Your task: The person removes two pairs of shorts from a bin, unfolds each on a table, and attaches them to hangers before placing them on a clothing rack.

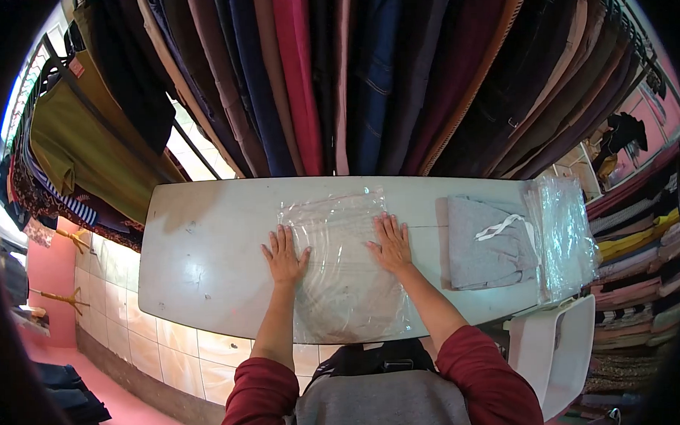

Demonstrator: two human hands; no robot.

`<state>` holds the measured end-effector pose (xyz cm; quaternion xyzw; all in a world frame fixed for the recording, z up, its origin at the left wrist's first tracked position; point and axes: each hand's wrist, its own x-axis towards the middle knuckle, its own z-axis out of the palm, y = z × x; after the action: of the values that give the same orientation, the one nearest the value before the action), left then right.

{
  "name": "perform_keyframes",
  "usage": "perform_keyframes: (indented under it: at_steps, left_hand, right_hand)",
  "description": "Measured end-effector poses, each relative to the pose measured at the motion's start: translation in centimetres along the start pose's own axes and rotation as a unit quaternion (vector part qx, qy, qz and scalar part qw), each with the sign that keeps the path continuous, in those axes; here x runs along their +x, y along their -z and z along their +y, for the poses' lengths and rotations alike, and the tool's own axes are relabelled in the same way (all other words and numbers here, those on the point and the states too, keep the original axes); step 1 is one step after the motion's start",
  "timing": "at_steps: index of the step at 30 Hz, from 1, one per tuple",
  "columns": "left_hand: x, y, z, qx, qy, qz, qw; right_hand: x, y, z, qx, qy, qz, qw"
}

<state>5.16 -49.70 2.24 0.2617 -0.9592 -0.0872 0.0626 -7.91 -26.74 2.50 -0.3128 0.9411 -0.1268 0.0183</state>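
Plastic bag point(346, 268), clear, thin and crinkled, is laid flat at the centre of the pale grey-white rectangular table point(206, 247), its near edge hanging slightly past the table's 6 o'clock rim. The left hand point(284, 256) is pressed flat on the bag's 9 o'clock border, fingers spread wide, nothing gripped. The right hand point(390, 244) is pressed flat on the 3 o'clock side, fingers likewise spread and open. Both sleeves are dark red.

Handling judgement: the film is judged very light, limp and slippery, prone to sliding on the smooth tabletop and to creasing; not fragile, though tearable if pulled hard. Hold is best taken by pinching an edge or a corner, the open mouth being the likeliest place, though which edge is open cannot be told.

At 3 o'clock of the bag, well apart, a folded grey garment with white drawstring point(487, 241) is seen; beyond it, a stack of clear plastic bags point(565, 234). A white plastic bin point(558, 347) is noted at 4 o'clock, below the table. A rail of hanging trousers in dark colours point(365, 77) is recorded at 12 o'clock.
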Motion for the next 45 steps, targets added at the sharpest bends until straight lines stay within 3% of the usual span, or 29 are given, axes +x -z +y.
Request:
perform_keyframes:
  at_steps: [3,4,5,6,8,10,12,14,16,18,19,21,23,24,27,29,30,32,37,39,40,42,45]
  left_hand:
    - [-0.1,0.4,-0.6,-0.104,-0.013,0.014,0.994]
    - [-0.2,0.6,-1.0,-0.103,-0.022,0.016,0.994]
    - [-0.8,0.9,-1.4,-0.219,0.004,0.098,0.971]
    - [-1.4,1.0,-1.8,-0.334,0.026,0.175,0.926]
    - [-3.7,0.3,-3.1,-0.211,0.094,0.162,0.959]
    - [-5.8,-1.4,-3.2,-0.131,0.091,0.096,0.983]
    - [-7.8,-0.2,-1.3,-0.071,0.008,0.084,0.994]
    - [-8.2,-1.1,-1.2,-0.108,-0.020,0.075,0.991]
    - [-8.4,-2.1,-1.4,-0.140,-0.031,0.066,0.987]
    - [-8.3,-2.9,-1.3,-0.279,0.034,0.186,0.941]
    - [-8.4,-2.7,-1.2,-0.283,0.027,0.183,0.941]
    - [-8.9,-1.9,-1.0,-0.119,0.001,0.075,0.990]
    - [-9.2,-2.1,-0.8,-0.098,-0.006,0.082,0.992]
    - [-9.1,-2.0,-0.2,-0.076,-0.010,0.091,0.993]
    - [-9.3,-2.3,0.9,-0.143,0.021,0.087,0.986]
    - [-9.9,-3.5,1.3,-0.256,0.044,0.147,0.954]
    - [-10.2,-3.7,2.0,-0.256,0.041,0.150,0.954]
    - [-11.5,-3.8,3.6,-0.226,0.126,0.172,0.950]
    - [-14.4,-5.3,8.7,-0.100,0.157,0.133,0.973]
    - [-15.4,-4.4,12.0,0.001,0.090,0.103,0.991]
    - [-15.7,-4.0,12.9,-0.001,0.092,0.101,0.991]
    - [-15.4,-3.4,13.9,-0.003,0.004,0.084,0.996]
    - [-15.4,-3.1,13.5,-0.036,0.007,0.080,0.996]
  right_hand:
    - [-0.5,0.4,0.3,0.022,0.006,0.005,1.000]
    - [-0.7,0.6,0.6,0.121,0.012,0.098,0.988]
    - [-0.8,1.0,0.8,0.214,0.019,0.193,0.957]
    - [-1.4,1.3,0.9,0.211,0.011,0.207,0.955]
    - [-4.3,1.3,0.8,0.201,-0.199,0.179,0.942]
    - [-6.8,0.0,0.6,0.133,-0.202,0.199,0.950]
    - [-8.1,-0.5,-0.3,0.152,-0.212,0.169,0.950]
    - [-8.5,-0.9,-0.7,0.170,-0.193,0.161,0.953]
    - [-8.1,0.2,-0.6,0.277,-0.232,0.105,0.927]
    - [-8.5,3.7,-0.1,0.309,-0.261,0.108,0.908]
    - [-8.5,5.2,0.0,0.344,-0.277,0.101,0.891]
    - [-8.0,0.9,2.3,0.273,-0.267,0.061,0.922]
    - [-8.4,0.7,2.8,0.185,-0.226,-0.031,0.956]
    - [-8.5,0.6,2.6,0.184,-0.227,-0.028,0.956]
    - [-8.5,1.4,3.2,0.191,-0.210,-0.037,0.958]
    - [-8.7,4.5,4.5,0.349,-0.218,0.032,0.911]
    - [-9.0,6.7,5.7,0.350,-0.216,0.035,0.911]
    - [-9.7,12.4,10.2,0.355,-0.165,0.138,0.910]
    - [-13.0,22.2,26.6,0.251,-0.217,0.258,0.907]
    - [-14.8,24.0,34.5,0.186,-0.251,0.259,0.914]
    - [-15.8,25.3,37.8,0.170,-0.270,0.260,0.912]
    - [-18.1,28.9,42.8,0.165,-0.330,0.214,0.905]
    - [-20.7,30.5,49.9,0.068,-0.331,0.249,0.908]
